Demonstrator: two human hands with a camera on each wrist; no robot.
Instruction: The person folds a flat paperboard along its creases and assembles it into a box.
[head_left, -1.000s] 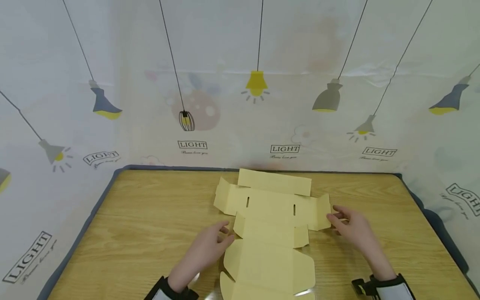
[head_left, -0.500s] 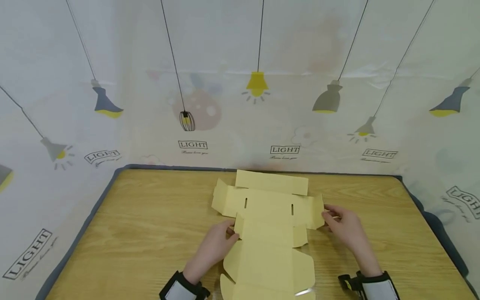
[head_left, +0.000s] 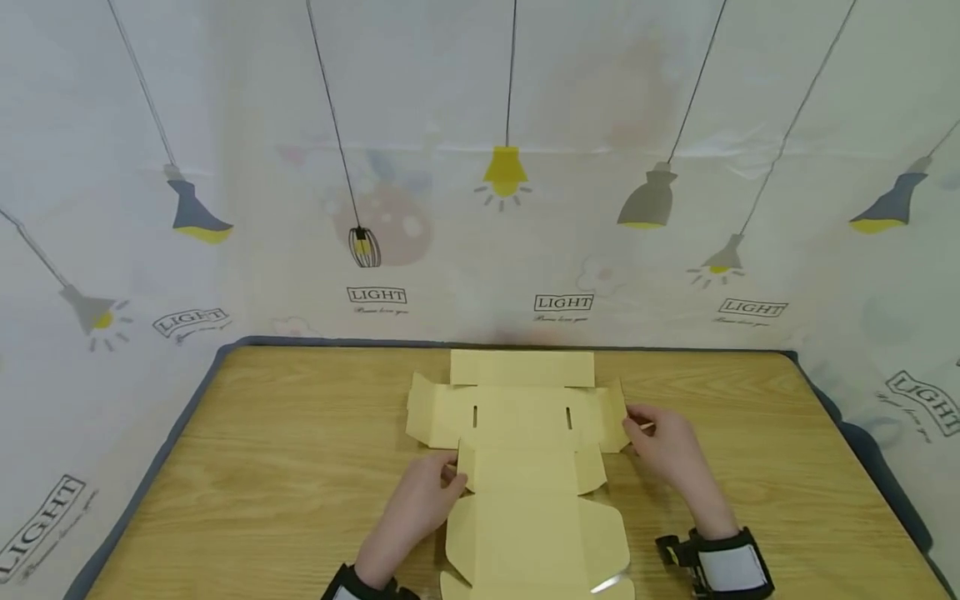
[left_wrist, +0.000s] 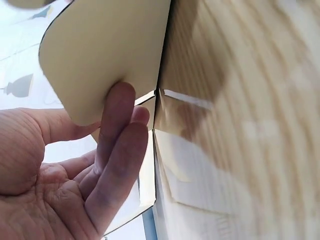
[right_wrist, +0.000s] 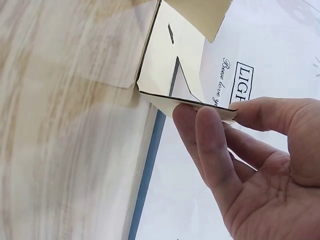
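Observation:
A flat yellow cardboard box blank (head_left: 525,537) with folded-up side flaps and two narrow slots lies on the wooden table in the head view. My left hand (head_left: 420,496) pinches a small left flap (head_left: 465,463) midway along it. Seen from the left wrist, the thumb of that hand (left_wrist: 65,175) is at the flap's far side and fingertips press its near face (left_wrist: 105,45). On the opposite side, my right hand (head_left: 667,446) pinches the edge of the upper right flap (head_left: 612,417). In the right wrist view, thumb and fingers of that hand (right_wrist: 255,165) grip the upright flap's edge.
The blank's long top panel (head_left: 522,368) lies near the table's back edge. Behind the wooden table (head_left: 300,467) hangs a pale cloth (head_left: 450,100) printed with lamps. The blank's lower end runs out of the head view.
The blank has swung straighter, its far end moving left. My left hand has gone from beside the small flap to pinching it. My right hand has moved left with the upper right flap.

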